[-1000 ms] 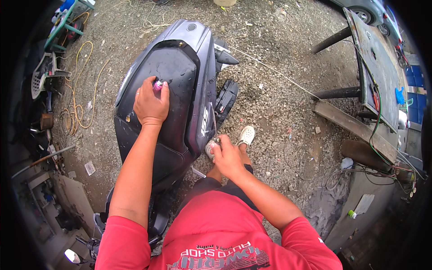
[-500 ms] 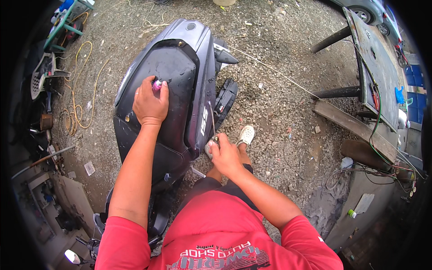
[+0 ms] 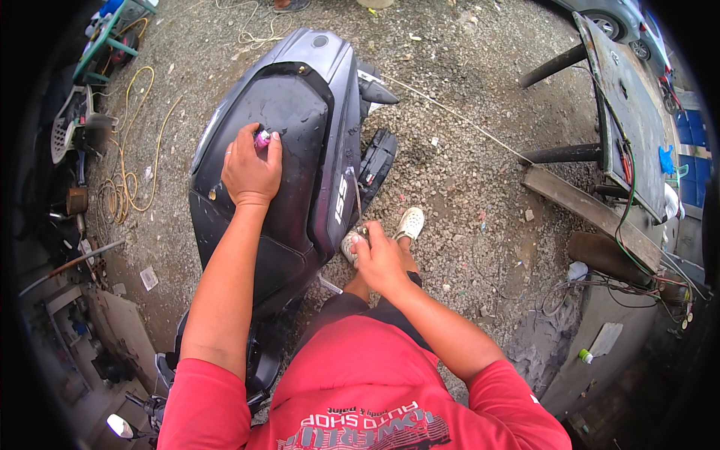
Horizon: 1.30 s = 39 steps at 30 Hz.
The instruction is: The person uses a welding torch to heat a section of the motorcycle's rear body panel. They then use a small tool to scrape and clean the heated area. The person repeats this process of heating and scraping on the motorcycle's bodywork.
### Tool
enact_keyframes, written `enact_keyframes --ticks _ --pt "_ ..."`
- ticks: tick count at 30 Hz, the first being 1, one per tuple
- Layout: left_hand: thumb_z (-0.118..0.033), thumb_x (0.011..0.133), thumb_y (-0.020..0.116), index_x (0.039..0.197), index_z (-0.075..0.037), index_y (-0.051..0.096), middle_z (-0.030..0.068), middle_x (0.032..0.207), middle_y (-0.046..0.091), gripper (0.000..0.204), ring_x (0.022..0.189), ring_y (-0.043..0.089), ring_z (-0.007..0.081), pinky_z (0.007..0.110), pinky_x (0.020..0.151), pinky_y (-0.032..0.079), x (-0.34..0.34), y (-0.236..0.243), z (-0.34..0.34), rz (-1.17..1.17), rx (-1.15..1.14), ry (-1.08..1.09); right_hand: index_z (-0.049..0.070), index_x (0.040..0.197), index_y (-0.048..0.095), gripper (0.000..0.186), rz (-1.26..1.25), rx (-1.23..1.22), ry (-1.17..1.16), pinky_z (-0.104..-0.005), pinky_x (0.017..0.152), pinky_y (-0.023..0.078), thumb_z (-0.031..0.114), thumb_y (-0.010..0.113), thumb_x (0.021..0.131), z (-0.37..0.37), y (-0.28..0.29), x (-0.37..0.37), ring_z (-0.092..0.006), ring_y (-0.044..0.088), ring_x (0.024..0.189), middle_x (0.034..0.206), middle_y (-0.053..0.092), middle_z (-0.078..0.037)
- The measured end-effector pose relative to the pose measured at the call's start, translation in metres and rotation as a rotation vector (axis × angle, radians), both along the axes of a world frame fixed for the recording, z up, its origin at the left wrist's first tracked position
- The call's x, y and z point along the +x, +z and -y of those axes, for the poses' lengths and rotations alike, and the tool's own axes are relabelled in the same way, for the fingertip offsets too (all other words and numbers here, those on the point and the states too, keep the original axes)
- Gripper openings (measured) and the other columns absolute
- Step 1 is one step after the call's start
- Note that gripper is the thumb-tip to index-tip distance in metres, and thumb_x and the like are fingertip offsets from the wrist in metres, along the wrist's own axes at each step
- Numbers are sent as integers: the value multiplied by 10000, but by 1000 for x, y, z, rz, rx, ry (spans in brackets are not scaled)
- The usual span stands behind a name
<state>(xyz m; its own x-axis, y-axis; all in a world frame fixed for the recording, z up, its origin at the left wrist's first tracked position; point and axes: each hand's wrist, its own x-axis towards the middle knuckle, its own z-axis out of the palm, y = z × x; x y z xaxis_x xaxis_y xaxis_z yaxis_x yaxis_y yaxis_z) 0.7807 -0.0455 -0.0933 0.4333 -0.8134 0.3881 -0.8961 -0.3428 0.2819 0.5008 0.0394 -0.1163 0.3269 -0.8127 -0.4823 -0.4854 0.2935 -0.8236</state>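
Note:
A dark scooter [image 3: 330,49] with a black seat [image 3: 289,112] stands in front of me, slightly to the left. Over the seat my left hand [image 3: 251,171] is closed around a small pink lighter [image 3: 262,139], its pale top showing between thumb and fingers. My right hand [image 3: 380,259] is closed on a thin metal rod [image 3: 358,204]. The rod points up and away along the scooter's right side panel [image 3: 341,187], close to its white lettering. Its held end is hidden in my fist, so I cannot tell whether it has a handle.
A metal-topped table [image 3: 622,105] and a long board [image 3: 577,210] are at the right, with loose cables [image 3: 630,289] below. Yellow hose [image 3: 124,202] coils on the gravel at the left. A pale cord [image 3: 457,116] runs across the gravel. Part of someone's foot [image 3: 291,6] shows at the top.
My hands stay almost in place, with the lighter and rod still held. The view has shifted very slightly. More of another person's foot shows at the top edge.

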Motion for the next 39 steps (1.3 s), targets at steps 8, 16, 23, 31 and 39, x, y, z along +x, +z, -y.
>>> enact_keyframes --ticks 8,16,23,31,39 --pt "-433 986 700 1245 -142 667 118 1040 744 391 1004 706 342 470 874 547 -1 1 0 -5 2 4 44 1183 536 252 -19 -4 19 -563 760 545 269 575 1076 -2 0 2 -460 734 828 836 751 -182" --pt "-435 986 700 1244 -143 666 122 1040 742 391 1009 704 348 474 874 548 0 0 0 -4 -6 -3 42 1182 530 255 -29 22 21 -563 765 547 273 567 1080 1 2 5 -463 735 834 832 753 -185" --pt "-436 986 699 1245 -138 665 125 1038 741 396 1009 703 348 474 875 546 0 0 0 -10 5 6 38 1168 533 240 -12 50 -4 -550 779 558 254 577 1074 1 0 8 -436 752 837 824 764 -172" --pt "-437 987 699 1246 -143 664 119 1044 743 394 1014 702 344 471 883 545 -2 1 1 -14 10 8 43 1168 537 231 -5 111 7 -531 779 567 249 579 1071 4 -6 4 -410 761 824 821 768 -153" --pt "-407 960 716 1235 -140 672 106 1087 751 385 1052 702 337 459 908 551 -3 4 1 -22 38 26 57 1198 547 248 19 31 -42 -532 781 567 270 574 1075 -1 -3 -9 -408 758 833 828 768 -147"
